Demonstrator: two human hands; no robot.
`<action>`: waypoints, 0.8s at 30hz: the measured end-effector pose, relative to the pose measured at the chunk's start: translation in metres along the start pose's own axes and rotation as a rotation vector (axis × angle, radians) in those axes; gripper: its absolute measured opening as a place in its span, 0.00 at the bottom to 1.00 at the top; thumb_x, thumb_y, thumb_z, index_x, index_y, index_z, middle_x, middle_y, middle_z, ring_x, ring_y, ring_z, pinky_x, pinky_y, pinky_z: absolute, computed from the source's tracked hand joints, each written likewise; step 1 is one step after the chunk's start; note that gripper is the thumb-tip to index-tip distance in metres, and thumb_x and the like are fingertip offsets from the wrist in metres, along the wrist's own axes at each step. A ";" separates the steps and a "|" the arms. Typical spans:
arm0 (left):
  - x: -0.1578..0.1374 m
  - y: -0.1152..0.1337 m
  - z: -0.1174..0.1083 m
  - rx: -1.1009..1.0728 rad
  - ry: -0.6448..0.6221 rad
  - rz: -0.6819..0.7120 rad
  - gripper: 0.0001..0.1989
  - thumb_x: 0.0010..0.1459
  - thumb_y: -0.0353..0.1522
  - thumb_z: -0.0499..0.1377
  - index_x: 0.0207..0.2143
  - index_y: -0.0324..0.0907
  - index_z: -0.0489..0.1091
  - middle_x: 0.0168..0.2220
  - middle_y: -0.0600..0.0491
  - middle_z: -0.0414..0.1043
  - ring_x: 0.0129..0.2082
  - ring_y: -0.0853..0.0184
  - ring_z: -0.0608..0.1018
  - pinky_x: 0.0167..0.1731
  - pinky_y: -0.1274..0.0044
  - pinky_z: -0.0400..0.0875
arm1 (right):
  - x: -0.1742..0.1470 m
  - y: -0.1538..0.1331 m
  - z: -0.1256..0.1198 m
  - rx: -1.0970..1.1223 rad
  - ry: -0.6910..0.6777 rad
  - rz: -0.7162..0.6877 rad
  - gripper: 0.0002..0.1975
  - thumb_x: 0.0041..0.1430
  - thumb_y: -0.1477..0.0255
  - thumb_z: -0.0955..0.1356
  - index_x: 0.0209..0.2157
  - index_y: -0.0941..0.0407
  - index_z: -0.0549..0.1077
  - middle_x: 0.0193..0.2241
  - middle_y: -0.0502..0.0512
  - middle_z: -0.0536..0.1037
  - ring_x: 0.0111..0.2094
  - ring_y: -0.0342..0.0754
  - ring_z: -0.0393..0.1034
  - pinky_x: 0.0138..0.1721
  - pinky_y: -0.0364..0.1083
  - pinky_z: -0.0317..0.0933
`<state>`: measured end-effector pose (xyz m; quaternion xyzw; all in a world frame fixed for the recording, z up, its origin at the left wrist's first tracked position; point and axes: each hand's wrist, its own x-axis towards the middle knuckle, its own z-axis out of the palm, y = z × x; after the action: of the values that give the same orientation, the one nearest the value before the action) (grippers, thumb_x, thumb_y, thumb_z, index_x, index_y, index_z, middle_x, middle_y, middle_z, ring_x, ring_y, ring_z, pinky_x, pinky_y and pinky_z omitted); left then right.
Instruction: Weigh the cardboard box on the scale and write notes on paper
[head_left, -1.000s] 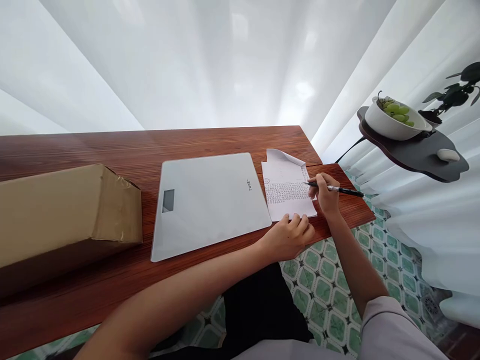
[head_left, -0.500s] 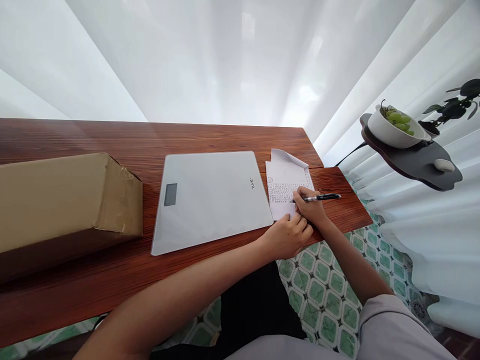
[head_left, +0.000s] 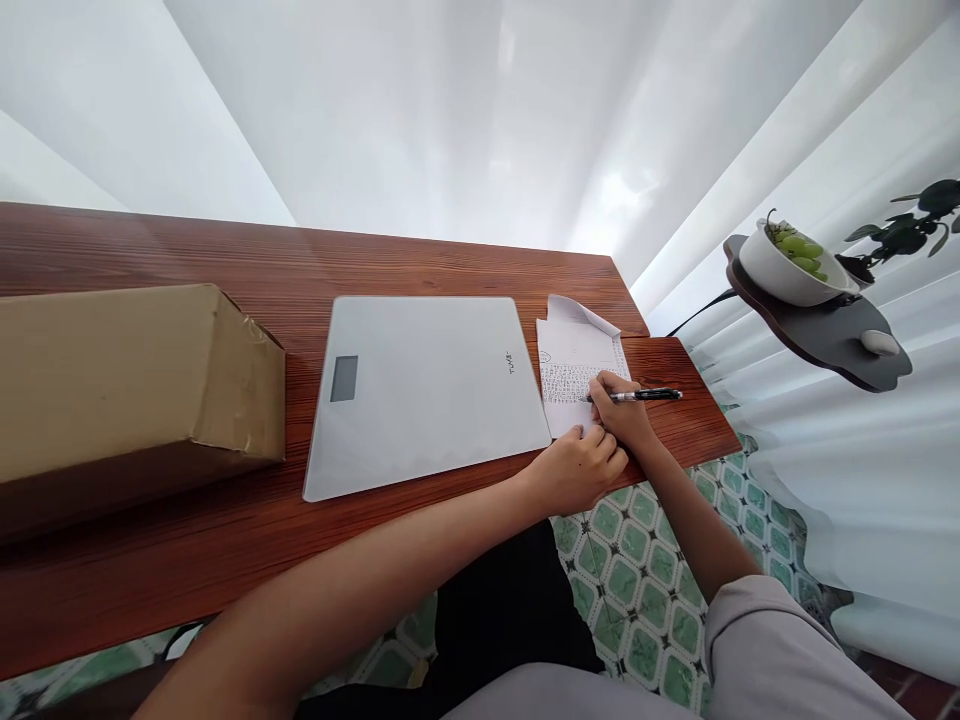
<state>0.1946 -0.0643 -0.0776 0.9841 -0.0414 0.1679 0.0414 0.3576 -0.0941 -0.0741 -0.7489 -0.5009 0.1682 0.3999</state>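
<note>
A black-and-silver pen point(head_left: 652, 394) is gripped in my right hand point(head_left: 619, 405), its tip low against the paper point(head_left: 577, 348). Rows of small dark handwriting cover the middle of the sheet, and its top page curls over at the far end. My left hand point(head_left: 576, 470) lies at the paper's lower edge by the table's front, fingers curled and thumb on the sheet; the grip beneath is partly hidden. Just left of the paper lies a flat white scale point(head_left: 427, 385) with a grey display, its right corner close to my left hand.
A brown cardboard box point(head_left: 105, 380) stands on the left of the reddish wooden table point(head_left: 420, 262). At right, a dark wavy-edged shelf point(head_left: 832, 325) holds a white bowl point(head_left: 784, 275) of green grapes, a white rounded object point(head_left: 879, 343) and a plant point(head_left: 900, 230). White curtains hang behind.
The camera view has tilted slightly, shifting the table and box a little. Both hands stay at the paper, and the pen tip has barely moved.
</note>
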 end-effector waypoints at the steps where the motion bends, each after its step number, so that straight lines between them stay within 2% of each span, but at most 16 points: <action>1: 0.000 0.000 0.000 -0.003 -0.002 0.000 0.12 0.68 0.32 0.47 0.43 0.35 0.66 0.40 0.43 0.69 0.42 0.55 0.73 0.38 0.66 0.68 | 0.000 0.000 0.000 0.000 0.000 0.003 0.16 0.65 0.64 0.64 0.23 0.53 0.65 0.13 0.44 0.68 0.16 0.42 0.63 0.26 0.44 0.61; 11: 0.000 0.000 0.001 -0.013 0.002 -0.004 0.10 0.67 0.31 0.48 0.42 0.35 0.66 0.41 0.43 0.70 0.42 0.55 0.73 0.37 0.66 0.67 | 0.000 0.001 0.000 0.049 -0.007 0.065 0.17 0.65 0.61 0.63 0.23 0.53 0.66 0.12 0.44 0.68 0.14 0.42 0.62 0.21 0.44 0.60; 24: 0.001 0.001 -0.001 -0.033 -0.029 -0.018 0.10 0.67 0.30 0.48 0.42 0.35 0.66 0.43 0.42 0.71 0.43 0.55 0.72 0.38 0.66 0.67 | 0.001 0.000 0.000 0.050 -0.020 0.068 0.17 0.64 0.63 0.63 0.22 0.53 0.66 0.12 0.43 0.67 0.14 0.42 0.61 0.21 0.43 0.60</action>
<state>0.1948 -0.0651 -0.0764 0.9859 -0.0357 0.1527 0.0586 0.3578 -0.0928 -0.0737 -0.7536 -0.4747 0.2014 0.4076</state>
